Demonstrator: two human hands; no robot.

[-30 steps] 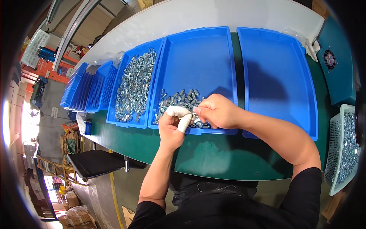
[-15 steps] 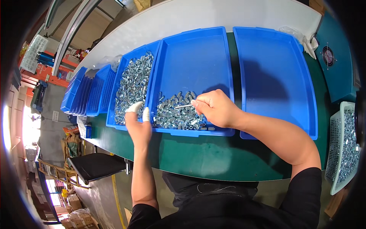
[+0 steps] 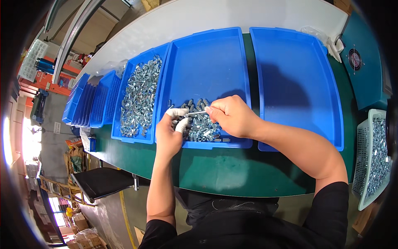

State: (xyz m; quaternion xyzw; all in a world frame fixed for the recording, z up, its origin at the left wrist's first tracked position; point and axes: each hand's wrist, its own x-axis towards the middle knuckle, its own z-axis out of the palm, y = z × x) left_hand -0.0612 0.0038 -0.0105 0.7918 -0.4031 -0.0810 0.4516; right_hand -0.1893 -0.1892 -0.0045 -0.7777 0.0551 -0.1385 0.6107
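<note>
We work at a green desk (image 3: 232, 174) with both hands over the middle tray (image 3: 207, 62), a blue one. Our left hand (image 3: 170, 130) wears white finger cots on thumb and forefinger; those two fingertips are pinched together on the left end of a thin metal rod (image 3: 195, 112). Our right hand (image 3: 232, 116) is closed on the rod's right end, fingers curled around it. The rod lies nearly level between the two hands, just above a heap of small silvery nuts (image 3: 199, 124) piled in the near part of the middle tray. The far part of that tray is bare blue.

Just left of it sits the left tray (image 3: 137, 139), also blue, filled along most of its length with more of the same shiny parts (image 3: 139, 99). Farther left, a stack of blue trays (image 3: 89, 103) leans at the desk's edge. The right tray (image 3: 298, 83) touches the middle one side by side. At the far right, a pale mesh basket (image 3: 365, 195) holds more metal parts. A white plastic bag (image 3: 327, 39) lies by the right tray's far corner.
</note>
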